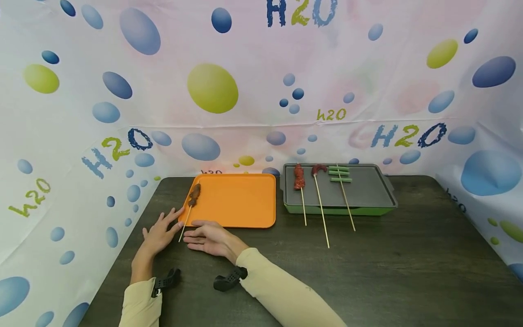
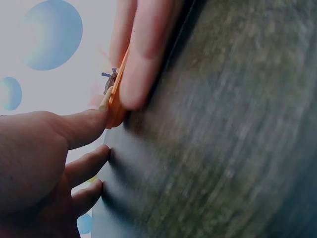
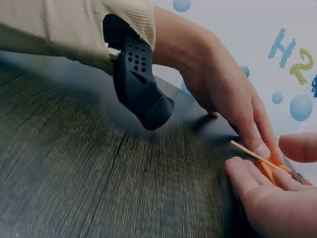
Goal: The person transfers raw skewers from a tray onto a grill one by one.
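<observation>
An orange tray (image 1: 237, 200) lies at the left of the dark table. Along its left side rests a skewer of brown pieces (image 1: 194, 194), its bare stick sticking out over the tray's front edge. My left hand (image 1: 158, 235) is at the tray's front left corner, fingers spread, with the thumb and fingertips by the rim. Just right of the stick, my right hand (image 1: 213, 239) is turned on its side with straight fingers at the front edge. In the right wrist view the stick (image 3: 245, 150) passes between both hands; whether either touches it I cannot tell.
Right of the tray stands a grey griddle (image 1: 367, 186) with a green base. On it lie a red meat skewer (image 1: 299, 177), a skewer with a curled reddish piece (image 1: 318, 169) and one with green pieces (image 1: 340, 174); their sticks overhang the front. A printed cloth (image 1: 253, 59) hangs behind.
</observation>
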Motion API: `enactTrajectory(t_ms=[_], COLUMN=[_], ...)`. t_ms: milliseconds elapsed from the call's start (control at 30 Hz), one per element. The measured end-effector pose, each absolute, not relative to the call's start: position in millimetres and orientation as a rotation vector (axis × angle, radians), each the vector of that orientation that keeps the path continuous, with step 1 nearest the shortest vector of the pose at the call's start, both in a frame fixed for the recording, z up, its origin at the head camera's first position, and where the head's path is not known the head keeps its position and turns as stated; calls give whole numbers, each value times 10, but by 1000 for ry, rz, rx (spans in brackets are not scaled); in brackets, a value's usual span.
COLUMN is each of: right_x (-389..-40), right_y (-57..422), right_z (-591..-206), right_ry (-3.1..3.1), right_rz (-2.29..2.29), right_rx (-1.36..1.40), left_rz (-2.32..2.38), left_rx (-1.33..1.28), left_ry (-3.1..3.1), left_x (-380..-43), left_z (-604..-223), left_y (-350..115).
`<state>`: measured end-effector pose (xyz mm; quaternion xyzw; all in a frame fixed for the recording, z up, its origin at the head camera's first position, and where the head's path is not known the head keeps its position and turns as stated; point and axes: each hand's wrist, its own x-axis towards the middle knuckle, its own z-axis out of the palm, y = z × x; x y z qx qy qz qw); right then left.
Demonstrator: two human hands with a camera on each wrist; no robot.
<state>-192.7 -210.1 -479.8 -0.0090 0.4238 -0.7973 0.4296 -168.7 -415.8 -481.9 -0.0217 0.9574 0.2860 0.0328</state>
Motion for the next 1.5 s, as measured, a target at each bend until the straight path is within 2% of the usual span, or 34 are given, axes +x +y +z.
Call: enactTrajectory(t_ms=[1000,1300,1500], right_x=[-1981,-1854,-1773], right_y=[-2100,-1864,-1520], right_z=[-4734,-4618,-4522], right_ry=[1214,1147,1157], right_rz=[-2133,-2150,-2141], right_rx=[79,-6,-24], left_rz=[875,858,873], left_rx=[-103,-107,-110], left_ry=[2933,2958,2952], left_x=[-1706,-1673,-1680], left_z=[-4803,-4789,-4807], left_y=[-4173,-4238,-4198])
